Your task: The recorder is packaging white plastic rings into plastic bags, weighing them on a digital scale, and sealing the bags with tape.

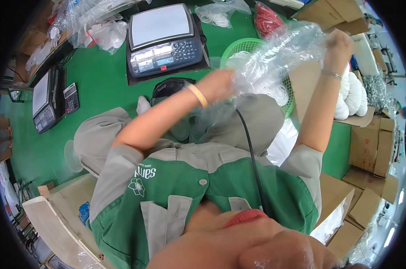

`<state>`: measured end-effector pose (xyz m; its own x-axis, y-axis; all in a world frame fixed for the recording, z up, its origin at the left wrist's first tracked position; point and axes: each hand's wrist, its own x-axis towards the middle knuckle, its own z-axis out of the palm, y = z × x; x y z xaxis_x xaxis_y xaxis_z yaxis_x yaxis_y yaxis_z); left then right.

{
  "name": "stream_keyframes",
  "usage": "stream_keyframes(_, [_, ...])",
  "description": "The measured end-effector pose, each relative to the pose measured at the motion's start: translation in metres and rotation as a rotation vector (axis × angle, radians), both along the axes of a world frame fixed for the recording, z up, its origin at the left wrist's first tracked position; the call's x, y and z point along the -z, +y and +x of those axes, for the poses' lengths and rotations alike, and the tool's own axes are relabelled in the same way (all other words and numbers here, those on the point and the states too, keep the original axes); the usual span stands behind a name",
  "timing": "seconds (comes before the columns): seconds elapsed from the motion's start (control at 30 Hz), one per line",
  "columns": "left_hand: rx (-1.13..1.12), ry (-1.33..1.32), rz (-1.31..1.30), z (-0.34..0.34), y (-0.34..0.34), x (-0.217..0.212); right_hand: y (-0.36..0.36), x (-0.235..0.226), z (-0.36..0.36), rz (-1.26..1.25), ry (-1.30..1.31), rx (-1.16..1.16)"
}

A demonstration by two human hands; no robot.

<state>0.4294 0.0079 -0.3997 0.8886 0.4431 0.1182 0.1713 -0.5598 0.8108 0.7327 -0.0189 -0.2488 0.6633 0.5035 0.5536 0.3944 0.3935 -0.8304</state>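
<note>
So the left hand (217,85) and right hand (340,45) have a clear plastic bag (281,53) spread between them, both look curled around its ends, too blurry to make out each finger tho. Green basket (239,45) with white stuff (279,95) is under the bag, big scale (165,54) beyond the left hand, white bundles (354,96) by the right forearm

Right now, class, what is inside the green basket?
White bundles show inside the basket; the clear bag in front covers part of it, so whatever lies behind cannot be fully seen.
</note>
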Motion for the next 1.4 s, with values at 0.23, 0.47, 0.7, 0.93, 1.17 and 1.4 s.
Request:
stream_keyframes(0.23, [0.03, 0.229, 0.726, -0.019, 0.056, -0.054, -0.013, -0.026, -0.112, -0.306, -0.578, -0.541])
stream_keyframes(0.47, [0.03, 0.218, 0.527, -0.08, 0.061, -0.097, 0.004, 0.073, -0.176, -1.276, -0.679, -1.331])
stream_keyframes(0.7, [0.115, 0.304, -0.302, -0.119, 0.0, -0.058, -0.013, 0.078, -0.138, -1.005, -0.91, -0.822])
stream_keyframes(0.93, [-0.427, 0.474, 0.819, -0.134, 0.058, -0.037, -0.01, 0.043, -0.184, -0.688, -0.873, -0.718])
stream_keyframes(1.17, [-0.591, -0.434, 0.467, -0.103, 0.096, -0.095, 0.016, 0.094, -0.253, -0.948, 0.425, -1.555])
stream_keyframes(1.4, [-0.13, 0.13, 0.308, -0.108, 0.062, -0.104, 0.082, 0.084, -0.173, -0.849, -0.191, -1.207])
